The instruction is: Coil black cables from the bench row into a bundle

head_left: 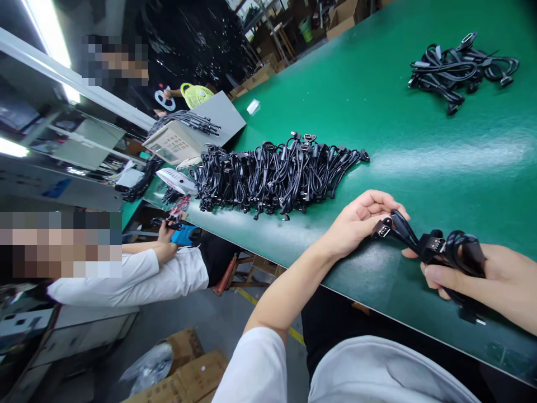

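Note:
Above the near edge of the green table, my right hand (478, 280) is closed round a coiled black cable (459, 246) with several connectors. One dark connector block (432, 245) with metal ports sticks out from the fingers on the left. My left hand (367, 215) curls its fingers round the other end of this cable, where a loop and a small metal-tipped connector (382, 228) show by the thumb. Part of the left fingers lies behind the cable. A long heap of similar bundled black cables (272, 176) lies left of my hands.
A smaller cable pile (457, 70) lies on the green table (335, 89) at upper right. Past the big heap are a grey box (222, 117), a white fan (176, 180) and a yellow-green fan (196, 95). A co-worker in a white shirt (138, 274) sits at left; cartons (184, 380) stand on the floor.

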A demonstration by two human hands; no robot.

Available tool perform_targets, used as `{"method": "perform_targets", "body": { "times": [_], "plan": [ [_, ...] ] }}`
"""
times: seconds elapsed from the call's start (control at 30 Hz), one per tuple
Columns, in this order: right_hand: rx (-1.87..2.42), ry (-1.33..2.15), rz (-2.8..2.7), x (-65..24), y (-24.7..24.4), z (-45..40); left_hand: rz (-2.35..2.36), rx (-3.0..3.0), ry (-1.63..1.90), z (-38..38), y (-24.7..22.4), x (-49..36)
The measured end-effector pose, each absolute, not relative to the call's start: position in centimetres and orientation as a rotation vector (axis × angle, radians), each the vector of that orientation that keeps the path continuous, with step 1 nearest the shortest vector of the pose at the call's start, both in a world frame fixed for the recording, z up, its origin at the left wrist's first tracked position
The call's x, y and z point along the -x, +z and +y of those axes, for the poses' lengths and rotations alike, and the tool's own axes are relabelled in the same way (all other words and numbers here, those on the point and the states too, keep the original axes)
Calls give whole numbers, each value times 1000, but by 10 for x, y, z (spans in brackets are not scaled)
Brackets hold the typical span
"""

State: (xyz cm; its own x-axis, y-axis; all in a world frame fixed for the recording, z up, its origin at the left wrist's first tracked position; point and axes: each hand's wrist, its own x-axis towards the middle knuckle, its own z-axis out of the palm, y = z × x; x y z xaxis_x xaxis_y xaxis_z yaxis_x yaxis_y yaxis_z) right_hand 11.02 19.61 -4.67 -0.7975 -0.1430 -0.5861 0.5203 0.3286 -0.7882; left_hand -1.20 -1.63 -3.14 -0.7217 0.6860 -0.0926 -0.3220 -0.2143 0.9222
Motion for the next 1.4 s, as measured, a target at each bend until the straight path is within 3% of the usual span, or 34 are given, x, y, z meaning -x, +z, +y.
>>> {"method": "perform_targets", "body": {
  "times": [0.13, 0.23, 0.4, 0.73, 1.0, 1.4],
  "plan": [
    [-478, -2023, 1659, -94, -21, 192, 1378, -426, 1955, -16, -33, 9],
    [-699, -2387, 1412, -80, -4, 193, 1366, -453, 1739, -14, -34, 3],
    [-558, -2706, 1277, -70, -3, 203, 1302, -471, 1546, -2, -36, -16],
    [-447, -2646, 1285, -74, -6, 201, 1306, -393, 1623, 13, -36, -24],
    [-383, -2409, 1639, -75, -2, 204, 1390, -415, 1733, 11, -43, -20],
    [-366, -2411, 1618, -77, -6, 212, 1445, -388, 1743, 7, -41, -19]
  ]
}}
